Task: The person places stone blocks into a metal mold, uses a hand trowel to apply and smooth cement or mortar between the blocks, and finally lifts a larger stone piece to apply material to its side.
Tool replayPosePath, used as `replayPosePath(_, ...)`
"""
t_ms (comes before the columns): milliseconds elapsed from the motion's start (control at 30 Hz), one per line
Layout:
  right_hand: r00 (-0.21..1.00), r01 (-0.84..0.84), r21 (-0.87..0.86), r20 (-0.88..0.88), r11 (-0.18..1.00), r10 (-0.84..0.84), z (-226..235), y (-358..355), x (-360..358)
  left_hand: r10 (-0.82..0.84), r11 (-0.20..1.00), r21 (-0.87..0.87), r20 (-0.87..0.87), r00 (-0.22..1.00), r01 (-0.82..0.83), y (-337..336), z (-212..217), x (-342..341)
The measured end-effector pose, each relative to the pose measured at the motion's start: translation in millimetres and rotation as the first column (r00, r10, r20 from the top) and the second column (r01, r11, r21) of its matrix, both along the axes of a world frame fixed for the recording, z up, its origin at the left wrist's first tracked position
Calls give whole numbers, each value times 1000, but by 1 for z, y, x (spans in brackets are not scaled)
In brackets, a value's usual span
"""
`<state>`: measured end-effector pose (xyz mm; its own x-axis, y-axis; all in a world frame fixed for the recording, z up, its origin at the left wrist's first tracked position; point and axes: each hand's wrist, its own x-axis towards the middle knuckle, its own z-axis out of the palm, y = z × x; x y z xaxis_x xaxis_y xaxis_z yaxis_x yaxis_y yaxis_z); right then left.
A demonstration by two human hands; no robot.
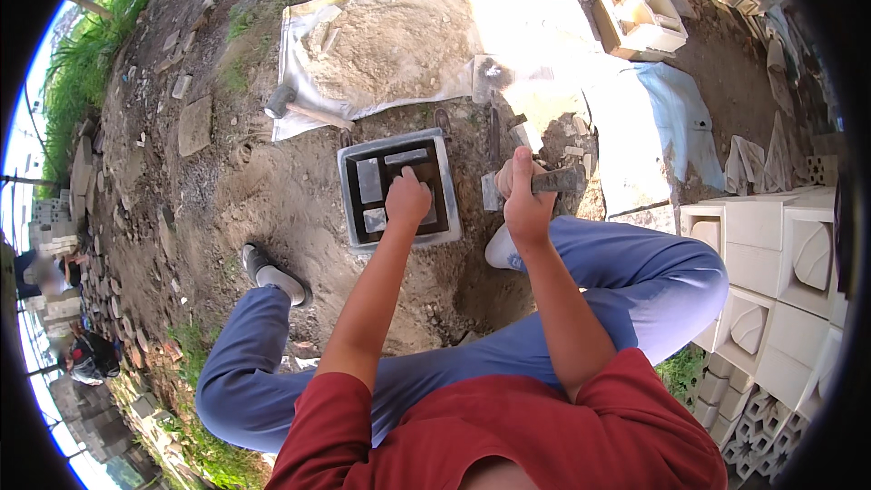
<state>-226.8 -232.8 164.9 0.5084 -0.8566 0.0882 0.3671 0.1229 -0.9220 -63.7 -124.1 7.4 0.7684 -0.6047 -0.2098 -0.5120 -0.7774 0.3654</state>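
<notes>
A square grey metal mould [399, 140] lies on the ground between my feet, with several grey rectangular blocks [369, 180] inside it and dark gaps between them. My left hand [410, 197] reaches into the mould with curled fingers, over its right-hand blocks. Its fingertips are partly hidden, so whatever it may grip does not show. To the right of the mould my right hand [528, 204] is closed, thumb up, round a short tool with a dark, flat end [560, 181] and a grey squared end [491, 191]. The tool's exact kind is unclear.
A mallet [281, 102] with a wooden handle lies beyond the mould, beside a sheet of pale sand [390, 41]. A white box [640, 14] stands far right. Pale moulded blocks [758, 245] are stacked on my right. Two people are at the far left.
</notes>
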Motion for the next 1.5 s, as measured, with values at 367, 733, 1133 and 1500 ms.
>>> replayPosePath(367,991,34,12,-133,999,-32,3,3,-1,-167,984,-58,-17,986,166,0,-8,-6)
replayPosePath(733,996,63,2,-62,998,-63,-1,-5,-6,-205,977,-81,-132,970,195,-10,-12,-8)
replayPosePath(1133,994,84,14,-70,996,-83,-2,-6,-7,-241,963,-179,-243,940,201,2,-14,-2)
replayPosePath(1500,996,62,19,-62,998,-61,-3,-6,-8,-294,935,-266,-215,931,234,-3,-6,-3)
